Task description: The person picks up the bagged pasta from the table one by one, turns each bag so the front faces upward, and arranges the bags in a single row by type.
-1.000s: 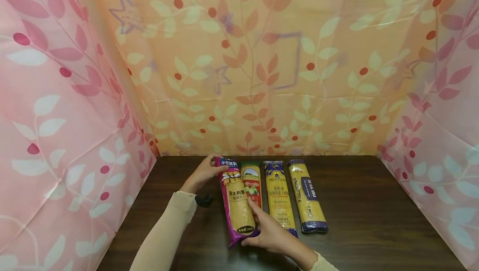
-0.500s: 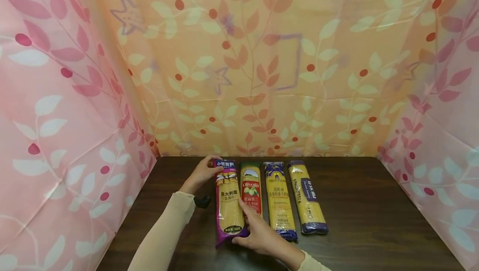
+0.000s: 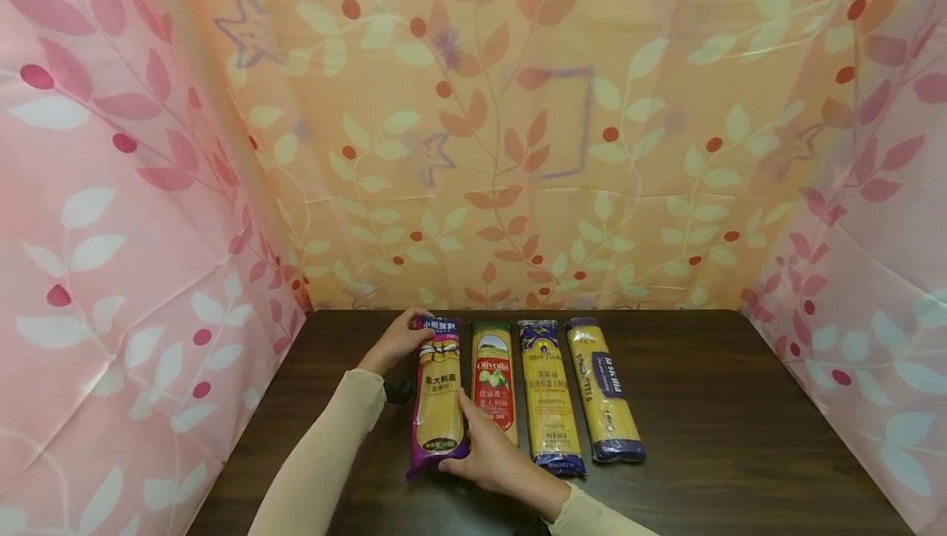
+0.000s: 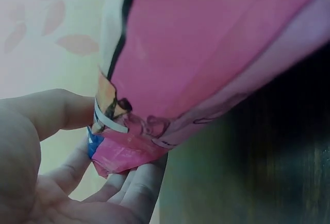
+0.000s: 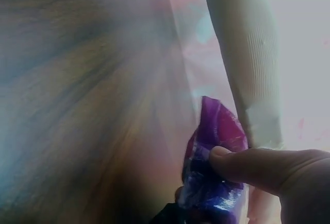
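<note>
A purple-edged packet of spaghetti (image 3: 439,400) lies leftmost in a row on the dark table. My left hand (image 3: 392,347) holds its top end; in the left wrist view, thumb and fingers (image 4: 146,188) wrap the pink end. My right hand (image 3: 494,454) grips the packet's lower right side. In the right wrist view, the thumb (image 5: 247,165) presses on its purple end, and the other fingers are mostly hidden. Just right of it lies a red and green spaghetti packet (image 3: 494,380), partly behind the right hand.
A blue and yellow spaghetti packet (image 3: 549,400) and a purple-banded one (image 3: 605,392), slightly tilted, lie farther right. The dark table (image 3: 725,421) extends to both sides. Patterned cloth (image 3: 473,150) hangs behind and at the sides.
Both hands have moved the purple-edged packet left and straightened it. It now stands apart from the red and green packet, which it partly covered before. The other packets stay put.
</note>
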Motion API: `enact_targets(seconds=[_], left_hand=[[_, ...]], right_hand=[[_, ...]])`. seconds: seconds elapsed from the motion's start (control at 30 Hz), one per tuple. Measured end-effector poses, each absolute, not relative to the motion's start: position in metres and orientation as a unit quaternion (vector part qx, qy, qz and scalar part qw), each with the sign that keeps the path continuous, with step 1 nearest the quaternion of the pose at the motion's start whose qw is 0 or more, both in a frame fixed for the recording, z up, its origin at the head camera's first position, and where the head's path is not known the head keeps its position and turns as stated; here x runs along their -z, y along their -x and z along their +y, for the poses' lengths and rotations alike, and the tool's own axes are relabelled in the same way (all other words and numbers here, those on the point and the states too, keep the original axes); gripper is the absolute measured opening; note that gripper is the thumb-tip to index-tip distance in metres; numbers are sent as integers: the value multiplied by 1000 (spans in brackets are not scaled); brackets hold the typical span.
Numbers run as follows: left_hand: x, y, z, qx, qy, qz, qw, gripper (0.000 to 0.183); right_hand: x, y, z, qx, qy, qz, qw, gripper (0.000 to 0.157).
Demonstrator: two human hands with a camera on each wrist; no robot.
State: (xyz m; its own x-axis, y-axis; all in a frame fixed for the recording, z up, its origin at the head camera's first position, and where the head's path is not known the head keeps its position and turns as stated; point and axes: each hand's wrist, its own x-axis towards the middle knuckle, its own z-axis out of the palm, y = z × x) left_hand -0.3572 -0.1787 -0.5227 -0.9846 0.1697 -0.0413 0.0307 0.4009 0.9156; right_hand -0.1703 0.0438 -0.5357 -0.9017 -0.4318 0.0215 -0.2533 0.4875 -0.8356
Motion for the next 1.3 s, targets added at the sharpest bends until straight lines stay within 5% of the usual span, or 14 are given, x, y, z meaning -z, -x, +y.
enact_targets(seconds=[1.3], left_hand=[[546, 374, -179, -525, -43, 847, 72, 47]], right_hand=[[551, 194, 24, 431, 176, 881, 87, 113]])
